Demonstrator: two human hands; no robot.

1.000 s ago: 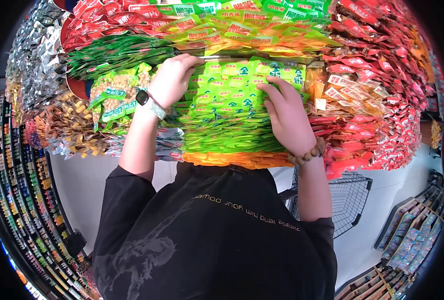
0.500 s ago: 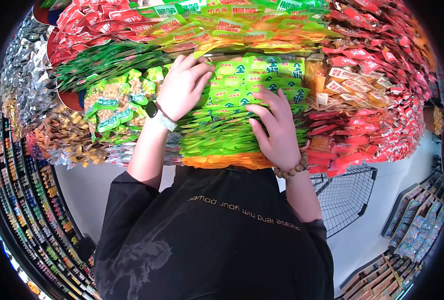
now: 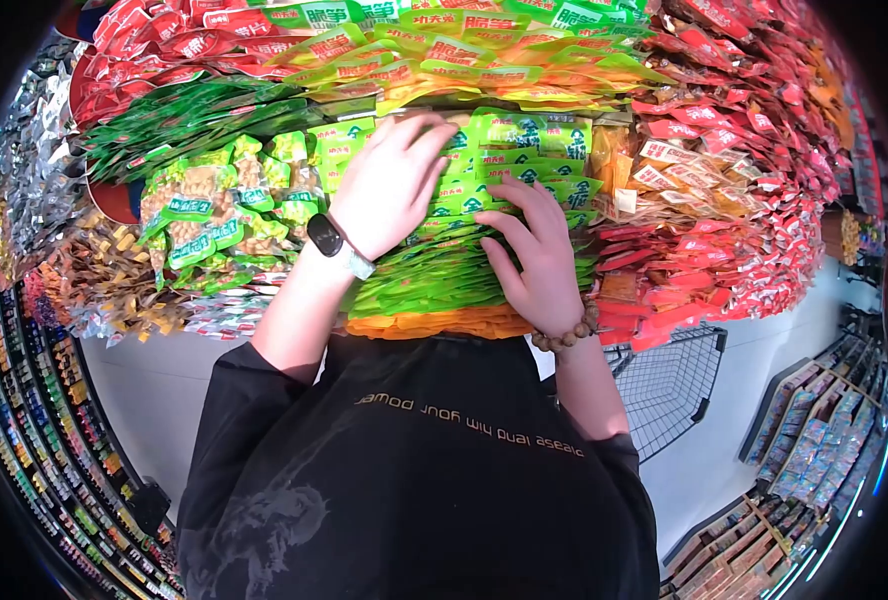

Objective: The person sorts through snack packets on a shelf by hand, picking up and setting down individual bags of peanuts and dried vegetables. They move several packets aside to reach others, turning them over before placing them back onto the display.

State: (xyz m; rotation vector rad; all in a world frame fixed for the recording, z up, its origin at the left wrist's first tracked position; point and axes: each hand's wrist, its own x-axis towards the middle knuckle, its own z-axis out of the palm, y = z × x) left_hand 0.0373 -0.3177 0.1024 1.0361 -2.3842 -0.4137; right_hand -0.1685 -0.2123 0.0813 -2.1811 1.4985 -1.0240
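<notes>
Bright green snack packets (image 3: 404, 280) stand in dense rows in front of me, their upper ones lying flatter with labels showing. My left hand (image 3: 389, 185), with a dark watch (image 3: 325, 235) on its wrist, rests over the upper left rows. Its fingers are bent, close together and stretched over the packets, gripping none that I can see. Lower on the right side of the same rows lies my right hand (image 3: 539, 255), above a wooden bead bracelet (image 3: 567, 337). Its fingers are spread, the tips touching packet faces. My left palm hides the packets under it.
Clear-and-green nut packets (image 3: 189, 205) lie left, with dark green packets (image 3: 189, 118) behind. Yellow packets (image 3: 454, 75) rise at the back. Red packets (image 3: 709, 265) fill the right. An orange edge (image 3: 434, 324) borders the front. A black wire cart (image 3: 669, 390) stands right below.
My left hand has moved right and slightly toward me across the green packets, uncovering some on its left. My right hand has hardly moved over the packets. The view has shifted slightly.
</notes>
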